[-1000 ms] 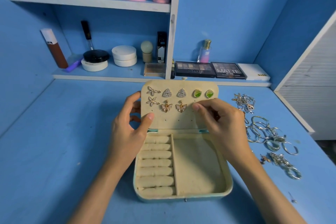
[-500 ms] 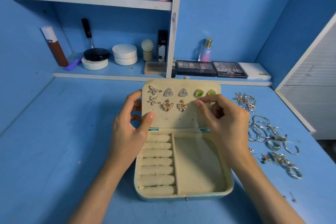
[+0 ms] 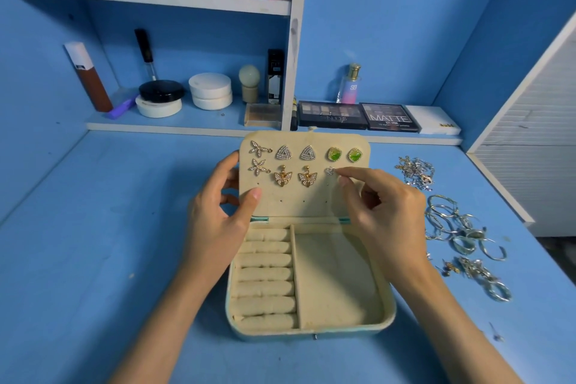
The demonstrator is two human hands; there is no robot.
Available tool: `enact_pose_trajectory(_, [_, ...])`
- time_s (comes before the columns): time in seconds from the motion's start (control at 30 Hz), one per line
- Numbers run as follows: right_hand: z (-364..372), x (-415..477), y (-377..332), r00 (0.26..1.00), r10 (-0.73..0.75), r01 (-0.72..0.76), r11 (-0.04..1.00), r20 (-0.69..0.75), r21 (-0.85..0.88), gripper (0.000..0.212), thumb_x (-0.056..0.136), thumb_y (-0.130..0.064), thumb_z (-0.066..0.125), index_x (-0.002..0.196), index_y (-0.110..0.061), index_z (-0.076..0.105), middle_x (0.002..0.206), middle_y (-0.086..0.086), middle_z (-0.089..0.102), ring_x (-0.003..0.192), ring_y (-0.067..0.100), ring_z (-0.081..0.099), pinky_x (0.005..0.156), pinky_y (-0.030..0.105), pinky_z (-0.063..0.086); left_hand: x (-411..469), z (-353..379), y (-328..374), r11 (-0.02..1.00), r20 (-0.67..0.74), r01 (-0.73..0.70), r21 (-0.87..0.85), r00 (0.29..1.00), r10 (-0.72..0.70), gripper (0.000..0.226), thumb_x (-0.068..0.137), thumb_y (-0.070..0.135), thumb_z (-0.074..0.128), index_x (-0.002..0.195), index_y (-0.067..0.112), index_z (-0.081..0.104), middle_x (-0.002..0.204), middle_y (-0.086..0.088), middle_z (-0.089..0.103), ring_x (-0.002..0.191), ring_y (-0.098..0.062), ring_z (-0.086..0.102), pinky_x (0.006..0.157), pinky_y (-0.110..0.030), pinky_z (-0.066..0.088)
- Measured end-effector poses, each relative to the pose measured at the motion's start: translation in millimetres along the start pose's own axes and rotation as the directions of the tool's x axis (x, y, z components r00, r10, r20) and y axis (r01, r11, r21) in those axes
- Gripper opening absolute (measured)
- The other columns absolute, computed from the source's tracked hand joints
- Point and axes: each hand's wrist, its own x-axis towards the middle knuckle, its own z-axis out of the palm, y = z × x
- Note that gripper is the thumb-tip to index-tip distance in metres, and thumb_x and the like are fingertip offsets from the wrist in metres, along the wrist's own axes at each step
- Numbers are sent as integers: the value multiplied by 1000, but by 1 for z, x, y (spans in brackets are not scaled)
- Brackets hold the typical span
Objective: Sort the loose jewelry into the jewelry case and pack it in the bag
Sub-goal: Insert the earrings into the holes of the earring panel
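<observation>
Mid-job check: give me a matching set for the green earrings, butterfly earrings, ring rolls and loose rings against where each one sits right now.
Things:
1. green earrings
2. butterfly earrings
3. ring rolls
4. loose rings

Places:
A. on the table, right of the jewelry case
B. lid panel, top row
C. left compartment of the case
D. lid panel, second row

Pairs: 1-B, 2-D, 3-C, 4-A
</observation>
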Motion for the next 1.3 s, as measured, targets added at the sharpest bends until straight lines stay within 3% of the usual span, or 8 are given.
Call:
enact_pose_trajectory(0.17, [-16, 10, 8, 993, 103, -105, 993, 53, 51, 10, 81, -18, 65, 85, -19, 74, 48, -10, 39, 49, 10, 42, 51, 14, 29, 1, 1, -3, 1000, -10, -3, 13, 1000, 3, 43, 79, 26, 61, 115, 47, 52, 101, 22, 64, 87, -6, 63, 74, -19, 52])
enact_pose_trajectory(0.3, [-39, 22, 15, 968, 139, -149, 988, 210, 31, 11, 83, -9, 68, 83, -18, 73, 51, 1, 46, 48, 10, 42, 51, 15, 31, 2, 1, -7, 1000, -17, -7, 18, 1000, 7, 40, 78, 26, 61, 111, 49, 57, 97, 26, 64, 85, -5, 62, 74, -19, 52])
enact_pose_trajectory(0.37, [-52, 26, 20, 928, 143, -151, 988, 343, -4, 10, 83, -10, 68, 82, -19, 73, 56, 6, 53, 50, 9, 44, 52, 13, 33, 2, 1, -8, 1000, -22, -11, 14, 1000, 11, 41, 78, 26, 61, 112, 48, 57, 96, 24, 64, 84, -2, 61, 73, -18, 51])
enact_pose_trajectory(0.6, [-78, 30, 42, 727, 135, 19, 976, 673, -215, 8, 81, -14, 70, 81, -21, 73, 72, -11, 62, 73, 1, 53, 62, 7, 38, 3, 1, -11, 1000, -25, -14, 19, 1000, 15, 47, 78, 27, 62, 123, 37, 55, 98, 22, 64, 87, -2, 61, 74, -17, 52])
enact_pose_trajectory(0.7, [-83, 28, 51, 698, 146, 64, 963, 702, -263, 10, 80, -15, 71, 81, -25, 73, 78, -11, 64, 75, 0, 55, 64, 7, 38, 3, 0, -12, 1000, -15, -10, 22, 1000, 10, 48, 78, 28, 62, 123, 40, 54, 97, 28, 63, 88, -3, 61, 75, -18, 52])
enact_pose_trajectory(1.03, [-84, 24, 61, 734, 127, 101, 951, 667, -292, 9, 79, -13, 70, 83, -21, 73, 78, -13, 61, 75, 8, 56, 72, 38, 52, 2, 0, -11, 1000, -11, -11, 20, 1000, 12, 48, 78, 28, 61, 125, 35, 54, 97, 30, 64, 87, 0, 61, 74, -15, 51])
enact_pose_trajectory(1.17, [-84, 22, 59, 707, 95, 119, 961, 701, -250, 10, 79, -11, 71, 81, -21, 73, 78, -10, 63, 76, 9, 57, 71, 32, 50, 2, 0, -12, 1000, -10, -12, 22, 1000, 12, 48, 79, 26, 62, 125, 35, 54, 98, 29, 64, 86, 0, 62, 74, -18, 53])
enact_pose_trajectory(1.3, [-87, 21, 55, 642, 97, 112, 969, 760, -219, 10, 79, -12, 71, 83, -22, 73, 81, -12, 62, 78, 6, 58, 72, 17, 45, 3, 0, -10, 1000, -9, -10, 20, 1000, 11, 47, 77, 28, 61, 118, 49, 52, 96, 30, 64, 86, -1, 62, 75, -19, 53])
